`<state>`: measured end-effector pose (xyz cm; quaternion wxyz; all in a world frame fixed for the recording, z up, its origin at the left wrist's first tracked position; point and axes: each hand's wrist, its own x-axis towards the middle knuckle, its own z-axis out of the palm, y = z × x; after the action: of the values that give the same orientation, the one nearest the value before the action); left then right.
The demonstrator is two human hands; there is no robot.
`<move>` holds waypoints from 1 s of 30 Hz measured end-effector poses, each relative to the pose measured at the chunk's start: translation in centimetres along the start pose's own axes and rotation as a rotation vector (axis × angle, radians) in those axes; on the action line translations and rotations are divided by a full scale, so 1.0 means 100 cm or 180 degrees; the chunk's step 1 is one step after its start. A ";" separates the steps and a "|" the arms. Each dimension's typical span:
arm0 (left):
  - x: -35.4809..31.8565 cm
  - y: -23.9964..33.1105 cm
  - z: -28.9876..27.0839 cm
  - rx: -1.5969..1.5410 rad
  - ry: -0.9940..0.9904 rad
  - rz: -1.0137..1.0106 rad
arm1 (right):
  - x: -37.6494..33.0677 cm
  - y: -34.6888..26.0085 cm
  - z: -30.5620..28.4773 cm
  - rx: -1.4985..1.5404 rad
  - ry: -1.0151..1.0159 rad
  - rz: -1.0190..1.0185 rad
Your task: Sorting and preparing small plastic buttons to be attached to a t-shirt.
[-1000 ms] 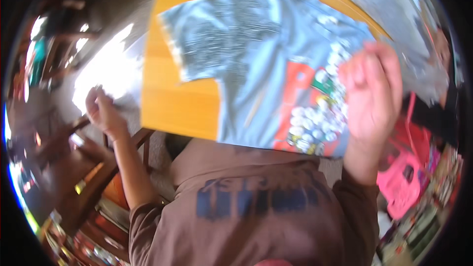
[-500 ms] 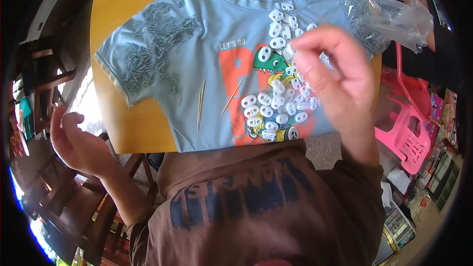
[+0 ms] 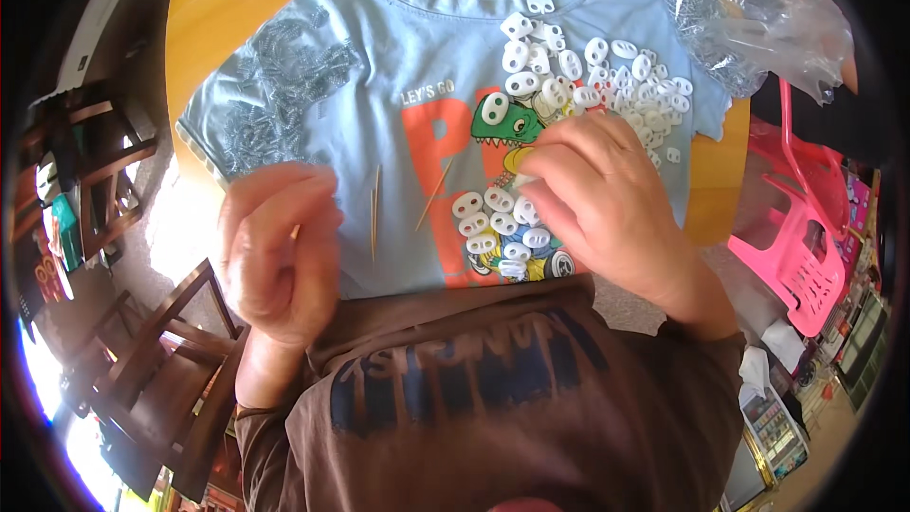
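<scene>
Toggles (image 3: 578,76), small white oval pieces, heaped on a blue shirt (image 3: 398,85) spread over a wooden table (image 3: 204,28). Right hand (image 3: 597,199) down among them, fingers curled, catch unclear. Left hand (image 3: 275,246) raised, pinched narrow, contents hidden. Two thin sticks (image 3: 375,213) between hands, long axes pointing away. Plastic bag (image 3: 758,19) far right.

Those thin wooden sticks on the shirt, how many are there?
2. One thin wooden stick lies upright on the blue shirt beside the left hand; a second stick slants just right of it, near the orange print. The hands could hide more.
</scene>
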<state>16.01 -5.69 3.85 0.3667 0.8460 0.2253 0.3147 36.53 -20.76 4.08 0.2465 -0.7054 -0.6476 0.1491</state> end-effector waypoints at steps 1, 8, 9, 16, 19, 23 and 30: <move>0.001 0.005 0.004 -0.0143 -0.0044 -0.0139 | 0.000 0.000 0.001 0.0113 0.0122 -0.0027; 0.010 0.020 0.022 -0.1317 -0.0893 -0.0735 | 0.008 -0.010 -0.006 0.2976 0.0219 0.0876; 0.012 0.020 0.026 -0.1320 -0.0910 -0.0629 | 0.009 -0.012 -0.007 0.3309 0.0204 0.0997; 0.012 0.020 0.040 -0.0639 -0.1011 -0.0142 | 0.014 -0.014 -0.009 0.3742 0.0092 0.1198; 0.013 0.014 0.054 0.0362 -0.1133 0.0564 | 0.018 -0.011 -0.010 0.2752 0.0306 0.0878; 0.017 0.015 0.060 0.0771 -0.1490 0.0649 | 0.018 -0.008 -0.006 0.2310 0.0400 0.0881; 0.021 0.014 0.054 0.0687 -0.1568 0.0871 | 0.021 -0.003 -0.002 0.0783 0.0112 0.0439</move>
<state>21.48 -7.86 2.88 0.2726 0.9534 0.0457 0.1207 36.63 -18.73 4.68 0.3317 -0.7151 -0.5701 0.2315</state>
